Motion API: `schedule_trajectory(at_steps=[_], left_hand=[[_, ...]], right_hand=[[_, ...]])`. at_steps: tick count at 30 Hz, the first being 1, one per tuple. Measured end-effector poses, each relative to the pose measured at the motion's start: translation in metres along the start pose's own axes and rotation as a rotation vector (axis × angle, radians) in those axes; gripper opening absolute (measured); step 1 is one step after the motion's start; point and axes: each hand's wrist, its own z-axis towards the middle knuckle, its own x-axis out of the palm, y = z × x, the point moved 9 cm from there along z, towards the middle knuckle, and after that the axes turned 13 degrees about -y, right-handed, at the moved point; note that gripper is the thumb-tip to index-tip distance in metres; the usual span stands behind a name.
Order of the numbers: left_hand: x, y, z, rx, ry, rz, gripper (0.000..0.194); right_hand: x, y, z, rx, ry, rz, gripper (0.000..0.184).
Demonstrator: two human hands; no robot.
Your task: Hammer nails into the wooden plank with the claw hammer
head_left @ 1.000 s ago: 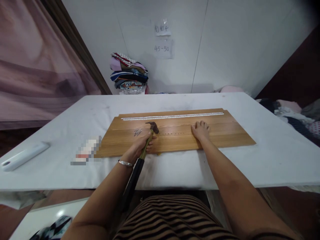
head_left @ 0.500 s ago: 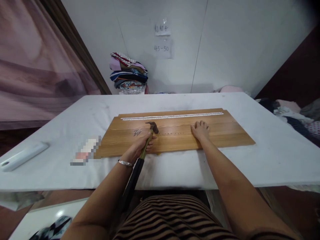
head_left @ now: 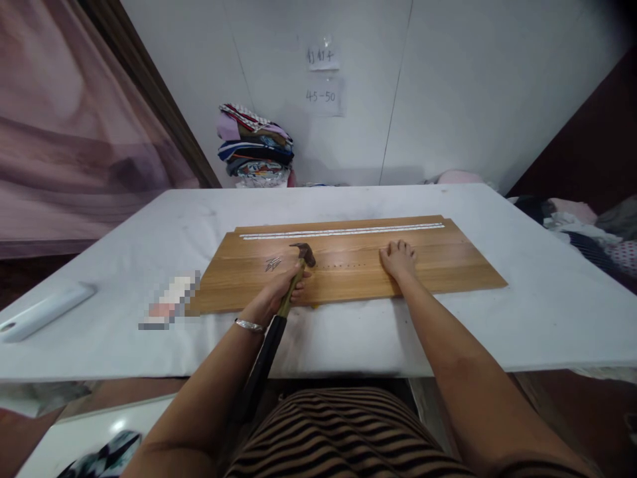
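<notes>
Hammer (head_left: 286, 302) in the left hand's closed fingers (head_left: 298, 285), its head just beyond them, over the board (head_left: 348, 285).

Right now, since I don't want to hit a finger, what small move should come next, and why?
Probably lift the hammer slightly with the left hand. Its head crowds the left end of the row of dark dots, making that spot hard to see, while the right hand lies well clear, spread on the board.

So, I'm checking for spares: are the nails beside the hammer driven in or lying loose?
Lying loose: the nails cross one another on the board, beside the hammer head.
</notes>
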Motion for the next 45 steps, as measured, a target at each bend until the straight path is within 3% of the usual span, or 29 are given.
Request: schedule_trajectory(at_steps=[8,27,45], left_hand=[[0.0001,-0.0048,-0.0025,0.035,0.039,-0.02,0.036],[-0.0002,-0.002,-0.002,0.011,-0.025,0.004,0.034],[-0.0002,-0.0033,0.0,0.027,0.034,-0.024,0.033]], right_hand=[[0.0038,-0.0021,0.001,-0.001,0.003,0.004,0.061],[0.0023,-0.0017,0.0005,-0.001,-0.005,-0.011,0.062],[0.0017,-0.0011,0.0005,-0.005,-0.002,-0.012,0.062]])
